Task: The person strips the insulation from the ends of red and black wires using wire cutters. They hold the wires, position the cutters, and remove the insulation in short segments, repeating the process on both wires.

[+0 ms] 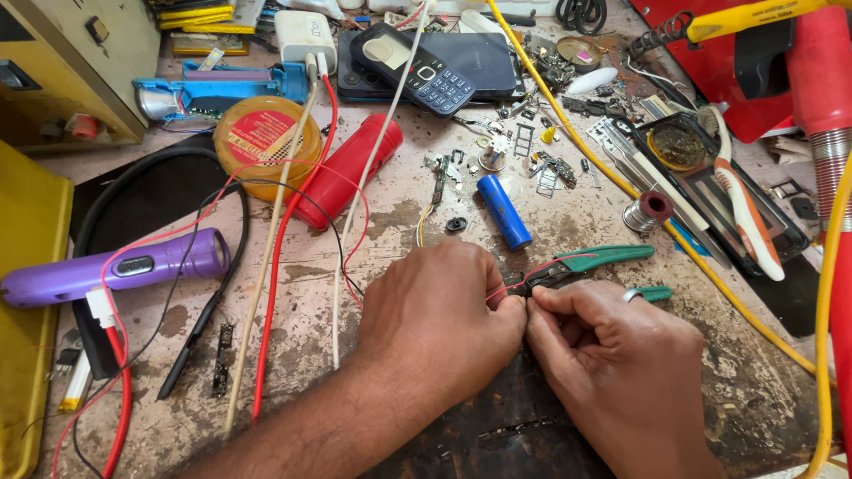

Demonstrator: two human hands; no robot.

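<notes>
My left hand (439, 315) and my right hand (612, 355) meet at the fingertips over the worn bench, both pinching a thin red wire (508, 286). The small piece under the fingertips is hidden. Green-handled cutting pliers (590, 262) lie just beyond my right hand, their jaws right at the pinch point. A blue cylindrical battery cell (504, 211) lies a little farther back. A thin red wire runs left from my left hand across the bench.
A purple torch body (115, 269) lies at left, with a red torch tube (346, 173), an orange round tin (266, 133), a keypad phone (417, 66), a solder spool (652, 208), a toothbrush (745, 213), yellow cable (621, 186) and several small metal parts (532, 155) farther back.
</notes>
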